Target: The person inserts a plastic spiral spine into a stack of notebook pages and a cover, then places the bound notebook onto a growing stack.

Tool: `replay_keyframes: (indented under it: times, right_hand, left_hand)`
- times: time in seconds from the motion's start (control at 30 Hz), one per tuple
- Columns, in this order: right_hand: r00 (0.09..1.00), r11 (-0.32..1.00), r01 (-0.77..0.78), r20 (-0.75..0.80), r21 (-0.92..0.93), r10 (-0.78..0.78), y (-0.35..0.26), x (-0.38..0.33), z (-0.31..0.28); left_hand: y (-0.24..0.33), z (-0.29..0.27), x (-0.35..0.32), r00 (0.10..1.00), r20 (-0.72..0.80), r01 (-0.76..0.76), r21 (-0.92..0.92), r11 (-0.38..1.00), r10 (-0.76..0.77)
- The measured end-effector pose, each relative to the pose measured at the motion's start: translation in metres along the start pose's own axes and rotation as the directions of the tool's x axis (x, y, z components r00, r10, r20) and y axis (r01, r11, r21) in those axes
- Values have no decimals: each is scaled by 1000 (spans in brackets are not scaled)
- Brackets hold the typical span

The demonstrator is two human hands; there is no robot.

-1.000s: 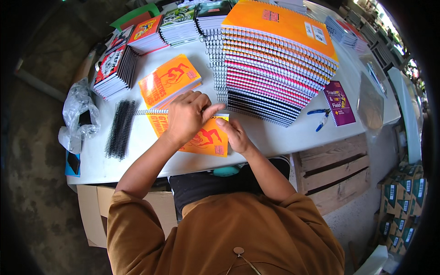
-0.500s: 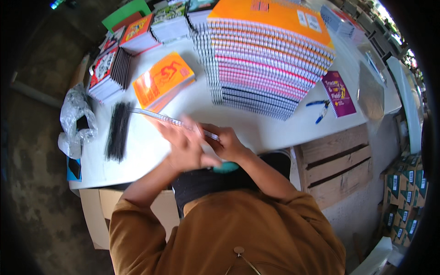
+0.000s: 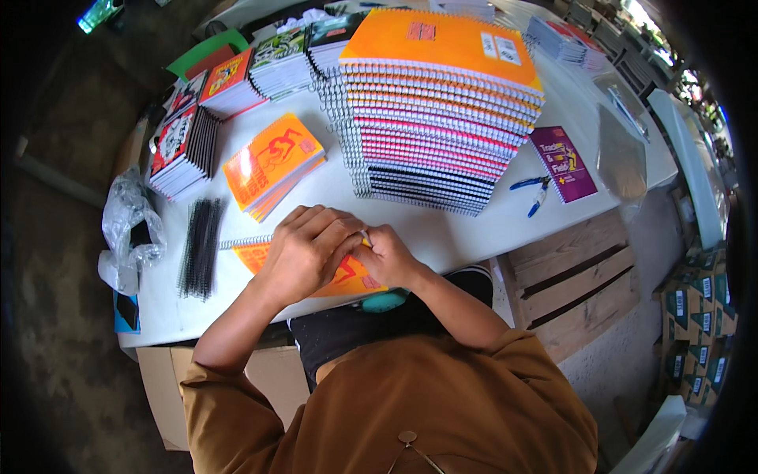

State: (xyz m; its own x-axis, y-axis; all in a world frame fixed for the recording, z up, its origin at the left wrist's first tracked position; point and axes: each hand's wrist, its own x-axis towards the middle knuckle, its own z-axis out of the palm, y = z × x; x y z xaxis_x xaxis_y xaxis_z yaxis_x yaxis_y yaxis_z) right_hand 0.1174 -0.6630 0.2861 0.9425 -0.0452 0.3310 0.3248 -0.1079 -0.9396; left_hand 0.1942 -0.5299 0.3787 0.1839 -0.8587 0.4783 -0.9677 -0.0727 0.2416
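Note:
An orange-covered spiral notebook [image 3: 359, 284] lies at the table's near edge, partly hidden beneath my hands. Its wire coil [image 3: 246, 242] runs along the far edge and sticks out to the left. My left hand [image 3: 304, 254] is closed over that bound edge, fingers curled together. At the coil's right end, my right hand [image 3: 388, 254] pinches the corner of the notebook, its thumb and fingers close to the left fingertips. Beyond my left hand rests a small pile of orange notebooks [image 3: 272, 162]. A bundle of loose black coils [image 3: 201, 249] lies further left.
A tall stack of spiral notebooks [image 3: 442, 126] stands behind my hands. To its right are blue-handled pliers [image 3: 537, 196] and a purple notebook [image 3: 565, 164]. Book stacks [image 3: 183, 150] and crumpled clear plastic [image 3: 130, 229] line the left side. A wooden pallet [image 3: 576, 272] is beside the table.
The notebook, seen edge-on before, now shows its orange cover. My blurred left hand has closed over the coil edge. My right hand stays at the coil's right end. The view has shifted slightly.

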Motion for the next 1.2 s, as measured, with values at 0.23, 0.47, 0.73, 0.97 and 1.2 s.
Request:
replay_keyframes:
  times: [0.23, 0.47, 0.73, 0.97, 1.2]
  right_hand:
    - [972, 970, 234, 33, -59, -232, -37, 0, -13]
    - [815, 859, 482, -269, -175, -512, -115, -3, -52]
    - [458, 341, 551, -66, -762, -887, -179, 37, -177]
    - [573, 730, 289, -500, -619, -650, -95, 40, -173]
    - [473, 746, 74, -635, -662, -611, -87, 49, -155]
  left_hand:
    - [26, -17, 19, 987, -158, -15, 74, 997, 27]
    - [41, -88, 59, 995, -104, 22, 210, 977, 0]
    - [-26, -74, 155, 694, -588, -201, 396, 896, 416]
    - [-69, 6, 148, 648, -719, 1, -329, 944, -251]
    - [-72, 26, 147, 501, -650, 128, -597, 792, -571]
